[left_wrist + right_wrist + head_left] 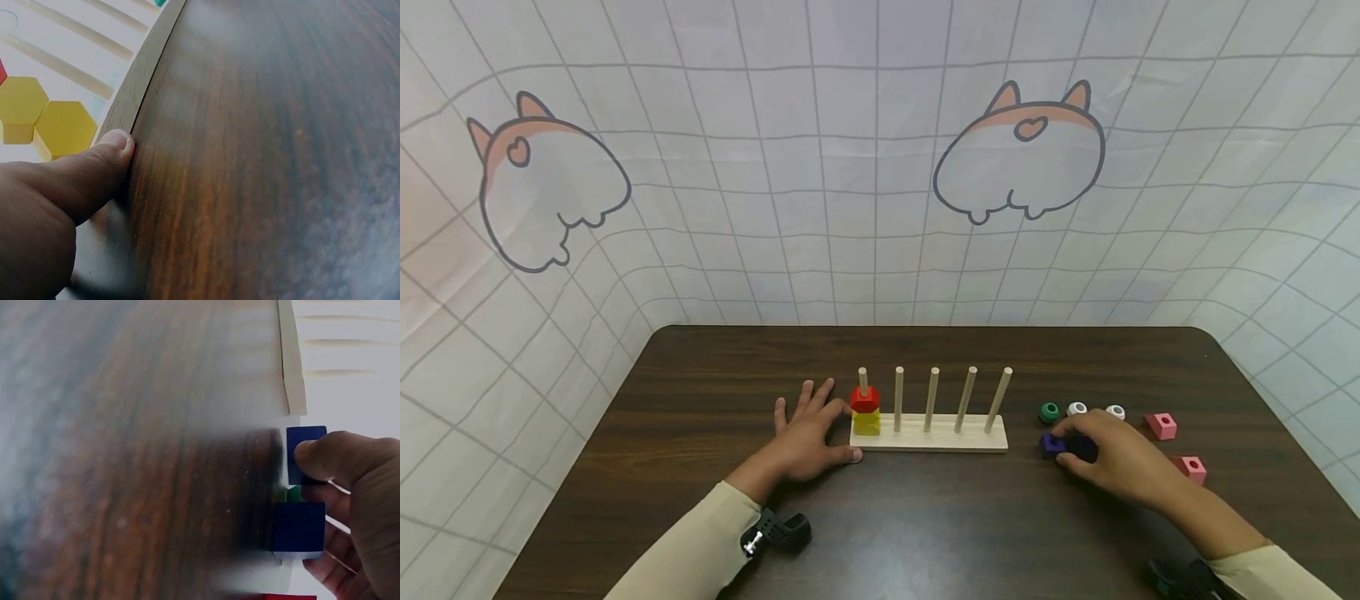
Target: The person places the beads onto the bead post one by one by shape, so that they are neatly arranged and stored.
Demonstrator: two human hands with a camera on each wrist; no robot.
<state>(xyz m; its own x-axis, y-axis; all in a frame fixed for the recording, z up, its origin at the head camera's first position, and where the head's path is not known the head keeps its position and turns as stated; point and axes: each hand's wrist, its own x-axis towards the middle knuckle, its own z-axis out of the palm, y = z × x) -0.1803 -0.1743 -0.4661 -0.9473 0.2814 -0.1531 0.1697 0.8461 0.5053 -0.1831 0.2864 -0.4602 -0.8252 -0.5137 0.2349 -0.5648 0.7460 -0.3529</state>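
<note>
In the head view my left hand [805, 442] rests with spread fingers at the left end of a wooden peg board [925, 442]. Its thumb [115, 144] touches the board's front edge. Yellow hexagonal blocks [867, 424], with a red block [865, 400] above them, are stacked on the leftmost peg. To the board's right, my right hand [1123, 462] pinches a dark blue block [306, 437], its thumb on the near face. A second dark blue block [299, 526] stands beside it, close to the curled fingers, which partly cover both in the head view.
Beyond the right hand lie a green bead [1049, 412] and two white beads [1077, 408]. Two pink blocks [1162, 427] are farther right. Four bare pegs would obstruct low movement across the board; one upright peg [931, 400] is mid-board. A patterned curtain [880, 208] hangs behind the table.
</note>
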